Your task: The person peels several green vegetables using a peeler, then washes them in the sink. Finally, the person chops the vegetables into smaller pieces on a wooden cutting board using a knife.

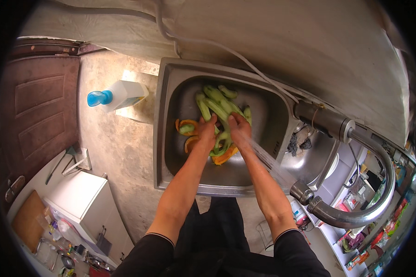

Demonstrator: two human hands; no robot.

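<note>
Both of my hands are down in the large basin of a stainless steel sink, around a bundle of pale green peeled vegetable pieces. My left hand grips the bundle's left side, thumb on top. My right hand holds its right side. Curved orange pieces, which look like pumpkin, lie beneath and left of the hands, with a short green piece on one of them. Water streams from the curved metal faucet towards my right hand. The hands hide part of the bundle.
A white jug with a blue cap stands left of the sink. The smaller basin at the right holds dark scrubbers. The faucet's neck arches over the right side. A white cabinet stands lower left, near a brown door.
</note>
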